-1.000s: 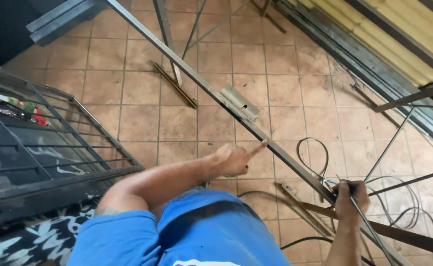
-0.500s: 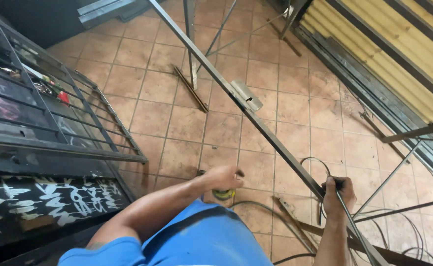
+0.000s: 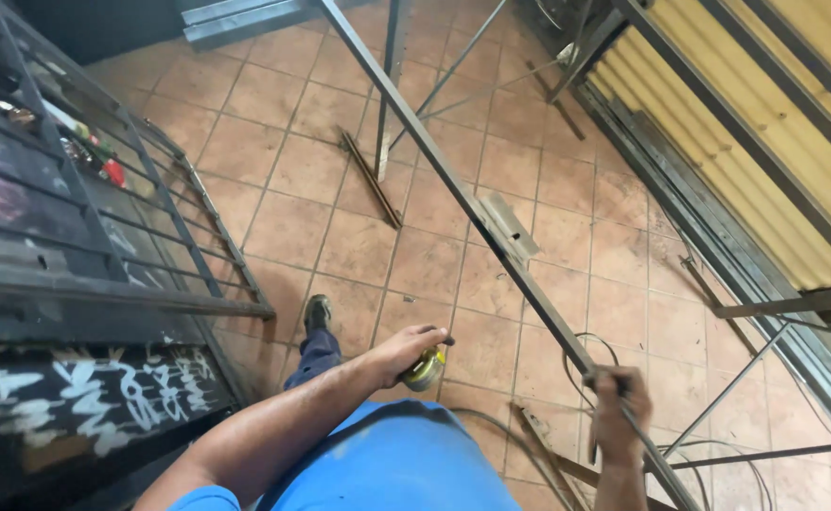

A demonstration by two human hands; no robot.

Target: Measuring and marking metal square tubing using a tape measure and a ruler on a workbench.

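The right hand (image 3: pixel 619 416) is closed in a fist around a long grey metal bar (image 3: pixel 453 189) that runs diagonally away from it, up and to the left across the tiled floor (image 3: pixel 283 227); a flat latch plate (image 3: pixel 510 227) is fixed to the bar some way beyond the grip. The left hand (image 3: pixel 406 350) is curled around a small round yellow-green tape measure (image 3: pixel 425 369), held low in front of the body and well apart from the bar. Judging from this, the bar could twist or slide in a one-handed grip, since so much of its length reaches past the fist, and the far end might swing against the thin upright rods (image 3: pixel 392 85) beyond. Loose cable (image 3: pixel 595 350) coils on the floor just beside the right hand, and a short strip of angle iron (image 3: pixel 373 180) lies on the tiles ahead of the left hand; either could catch the black shoe (image 3: pixel 317 312) planted just left of the left hand. Further left of that hand stands a dark barred grille (image 3: pixel 103 237), with a black panel (image 3: pixel 84 407) below it bearing white scrawled lettering. Small red and green objects sit behind the bars; I cannot tell what kind. Far right of the right hand, yellow corrugated sheeting (image 3: pixel 775 142) lies behind dark rails.
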